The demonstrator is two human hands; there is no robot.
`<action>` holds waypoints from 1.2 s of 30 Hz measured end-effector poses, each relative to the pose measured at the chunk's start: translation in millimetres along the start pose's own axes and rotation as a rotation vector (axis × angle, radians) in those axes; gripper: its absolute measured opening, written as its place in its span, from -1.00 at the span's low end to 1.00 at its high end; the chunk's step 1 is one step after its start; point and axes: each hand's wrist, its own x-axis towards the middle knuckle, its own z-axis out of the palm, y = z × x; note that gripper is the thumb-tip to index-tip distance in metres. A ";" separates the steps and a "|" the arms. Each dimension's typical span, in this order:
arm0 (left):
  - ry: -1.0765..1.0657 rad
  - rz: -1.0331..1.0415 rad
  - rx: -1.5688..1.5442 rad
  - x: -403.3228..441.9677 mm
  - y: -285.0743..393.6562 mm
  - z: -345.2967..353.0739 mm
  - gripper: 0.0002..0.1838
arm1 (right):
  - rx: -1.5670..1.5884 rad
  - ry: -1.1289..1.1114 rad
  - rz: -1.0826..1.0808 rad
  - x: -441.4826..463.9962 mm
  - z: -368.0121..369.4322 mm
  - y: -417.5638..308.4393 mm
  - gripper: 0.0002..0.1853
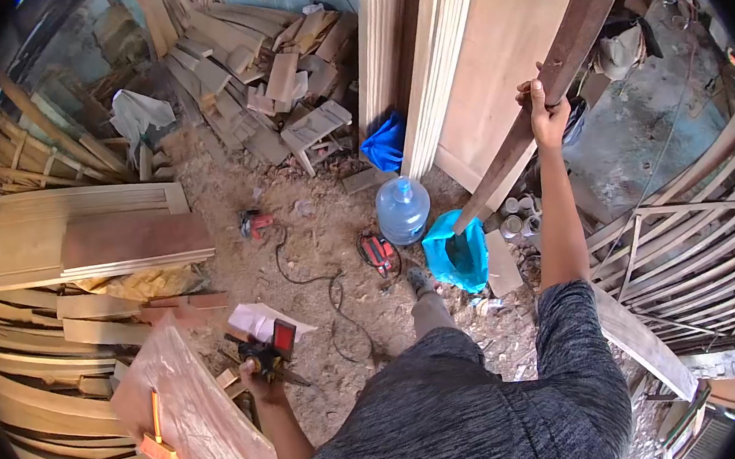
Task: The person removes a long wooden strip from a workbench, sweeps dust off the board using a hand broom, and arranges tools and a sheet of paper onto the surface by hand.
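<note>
My right hand [549,116] is raised and closed around the edge of a long dark wooden plank [571,42]. The plank slants from the upper right down toward a turquoise plastic bag [456,255]. Low on the left, my left hand [261,383] is closed on a yellow-and-black power tool [267,359]; its exact kind is unclear. A red-framed dark part [284,336] shows at the tool's top. Beside this hand lies a plastic-wrapped board [191,397] with an orange brush [161,446] on it. Pale wooden door panels [501,57] stand behind the plank.
A large blue water bottle [404,211] and a red power tool [378,252] stand on the sawdust floor. Another red tool [255,223] has a black cord [336,294] trailing across. Wood offcuts [228,66] are heaped behind. Curved slats [696,242] line the right side.
</note>
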 end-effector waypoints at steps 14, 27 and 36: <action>0.239 0.043 0.090 181.1 -114.4 158.3 -0.29 | -0.062 0.014 0.173 130.3 10.2 309.4 -0.57; 0.205 -0.122 0.016 262.8 -159.9 193.8 -0.22 | 0.101 0.004 0.130 276.2 40.8 239.2 -0.48; 0.281 -0.113 0.158 259.0 -168.4 201.9 -0.22 | 0.043 -0.088 0.251 203.5 52.4 407.2 -0.72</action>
